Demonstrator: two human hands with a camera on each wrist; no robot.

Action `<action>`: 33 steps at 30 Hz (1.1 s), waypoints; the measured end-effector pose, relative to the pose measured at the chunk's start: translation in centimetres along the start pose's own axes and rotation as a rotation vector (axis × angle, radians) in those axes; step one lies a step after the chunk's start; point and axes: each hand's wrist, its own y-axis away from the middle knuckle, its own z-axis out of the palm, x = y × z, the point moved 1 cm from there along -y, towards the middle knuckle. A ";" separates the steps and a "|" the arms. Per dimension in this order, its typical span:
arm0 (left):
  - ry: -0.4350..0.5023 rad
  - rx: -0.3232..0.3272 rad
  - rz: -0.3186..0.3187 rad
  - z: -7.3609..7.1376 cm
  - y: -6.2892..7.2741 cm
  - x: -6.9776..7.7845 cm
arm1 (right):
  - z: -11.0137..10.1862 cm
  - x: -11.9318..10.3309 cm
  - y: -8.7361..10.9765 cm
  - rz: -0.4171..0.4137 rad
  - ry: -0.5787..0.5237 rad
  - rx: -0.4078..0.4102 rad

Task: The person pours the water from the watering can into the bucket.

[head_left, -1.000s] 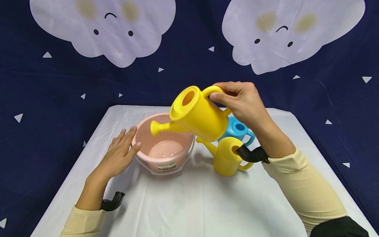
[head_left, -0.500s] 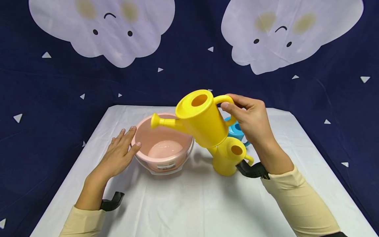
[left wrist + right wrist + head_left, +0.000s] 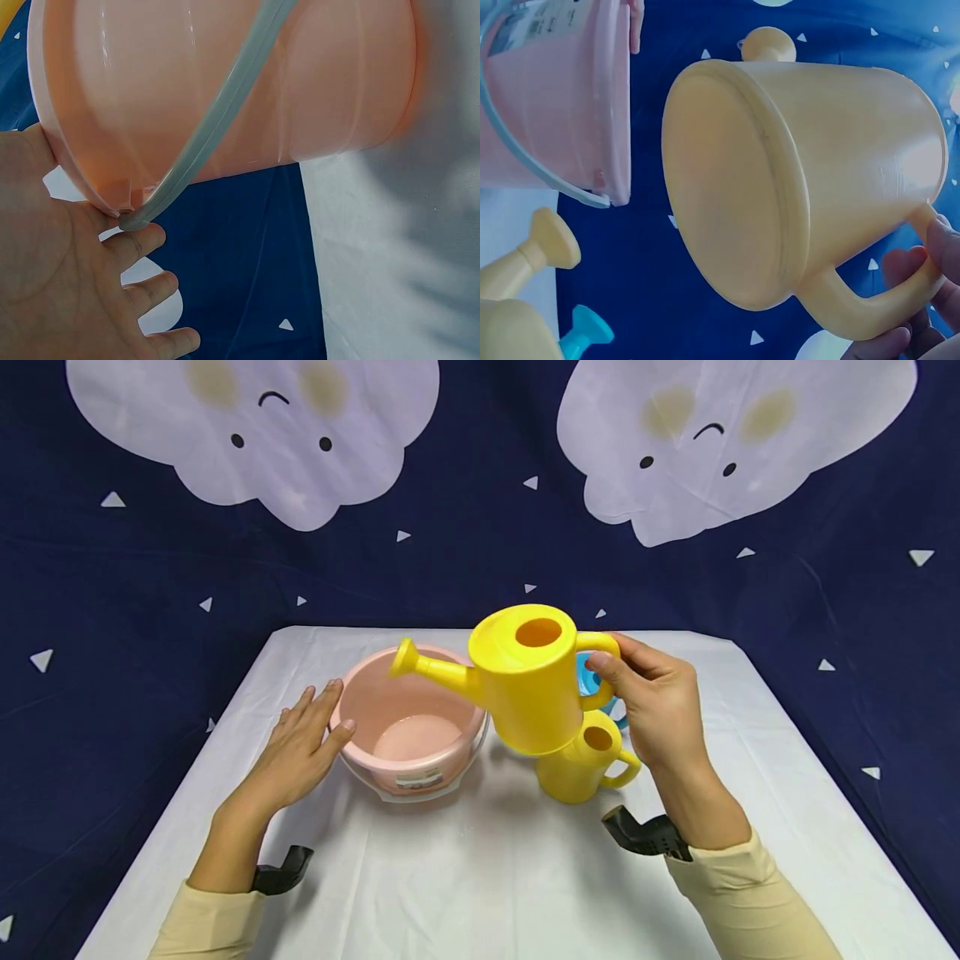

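Note:
My right hand grips the handle of a yellow watering can, held in the air just right of a pink bucket. The can is nearly upright, and its spout reaches left over the bucket's rim. In the right wrist view the raised can shows its underside. My left hand lies against the bucket's left rim with fingers straight; in the left wrist view these fingers spread beside the grey bucket handle. A little water seems to lie in the bucket.
A second yellow watering can stands on the white-covered table, below the raised one. Behind it a blue watering can is mostly hidden. A dark blue cloth with clouds hangs behind the table.
My right hand has lowered and moved right with the yellow watering can, which has turned from tipped toward the bucket to nearly upright. My left hand has stayed at the rim.

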 end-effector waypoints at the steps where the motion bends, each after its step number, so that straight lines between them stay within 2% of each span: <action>1: 0.000 0.000 0.000 0.0 0.0 0.0 | -0.1 0.2 0.2 -0.001 -0.011 0.009; 9: 0.008 0.010 0.012 0.1 0.0 0.0 | -1.3 1.5 2.2 0.063 -0.061 0.117; 13: 0.011 0.015 0.018 0.1 0.0 0.0 | -1.9 2.2 3.3 0.069 -0.097 0.157; 25: 0.013 0.010 0.011 0.1 0.1 0.0 | -3.4 4.1 6.2 0.062 -0.158 0.185; 33: 0.019 0.015 0.024 0.1 0.1 -0.1 | -3.9 4.9 7.3 0.002 -0.237 0.159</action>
